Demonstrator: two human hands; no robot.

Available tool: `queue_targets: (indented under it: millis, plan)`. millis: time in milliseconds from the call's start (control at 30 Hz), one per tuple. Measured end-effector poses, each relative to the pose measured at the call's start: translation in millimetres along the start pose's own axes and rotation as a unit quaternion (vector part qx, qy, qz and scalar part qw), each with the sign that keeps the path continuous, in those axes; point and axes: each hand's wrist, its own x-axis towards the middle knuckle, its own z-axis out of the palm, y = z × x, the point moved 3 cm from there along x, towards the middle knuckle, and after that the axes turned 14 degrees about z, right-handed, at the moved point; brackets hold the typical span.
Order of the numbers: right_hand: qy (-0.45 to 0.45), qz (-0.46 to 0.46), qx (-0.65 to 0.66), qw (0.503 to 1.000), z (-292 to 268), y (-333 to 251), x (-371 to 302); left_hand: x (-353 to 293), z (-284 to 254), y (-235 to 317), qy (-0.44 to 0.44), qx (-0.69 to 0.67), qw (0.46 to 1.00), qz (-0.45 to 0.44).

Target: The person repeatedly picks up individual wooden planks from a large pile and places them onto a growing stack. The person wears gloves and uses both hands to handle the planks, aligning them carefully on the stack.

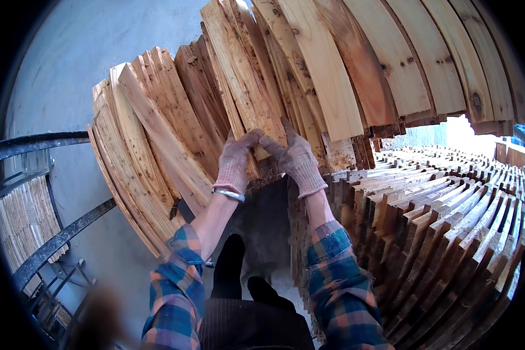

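Observation:
My left hand, in a pale knit work glove with a bangle at the wrist, grips the near end of a rough wooden board. My right hand, gloved as well, closes on the same end from the other side; its palm side is hidden. The two hands almost meet over the board's end. Knotty boards with rough, bark-marked edges lean side by side left of the board. Smoother planks stand in a row to its right.
A large stack of boards, layered with gaps, rises at my right. Black curved metal bars cross the left side, with more stacked boards beyond them. Grey floor shows between. Something brown and blurred is at the lower left.

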Motion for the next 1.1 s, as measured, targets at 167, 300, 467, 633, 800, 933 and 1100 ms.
queue_targets:
  millis: [167, 300, 467, 633, 800, 933, 1100]
  plan:
    - [0.001, 0.024, -0.035, 0.999, 6, 1, 21, -8, -5, -5, -0.059, -0.223, 0.971, -0.061]
    - [0.071, -0.005, -0.107, 0.992, 11, -8, 4, 0, -20, -23, -0.1, -0.276, 0.949, -0.113]
    - [0.052, -0.001, -0.106, 0.993, 15, 2, -31, -32, -42, -36, -0.1, -0.187, 0.972, -0.1]
    - [-0.06, -0.026, -0.147, 0.987, 23, 79, -120, -129, -121, -89, -0.113, -0.034, 0.992, -0.033]
    - [-0.089, 0.136, 0.319, 0.934, 51, 200, -38, -135, -96, -86, -0.098, -0.046, 0.99, -0.089]
    - [-0.216, 0.126, 0.356, 0.901, 90, 206, -41, -141, -102, -87, -0.093, 0.079, 0.991, -0.053]
    - [-0.251, 0.137, 0.389, 0.875, 60, 176, -184, -230, -151, -50, -0.167, 0.039, 0.977, -0.126]
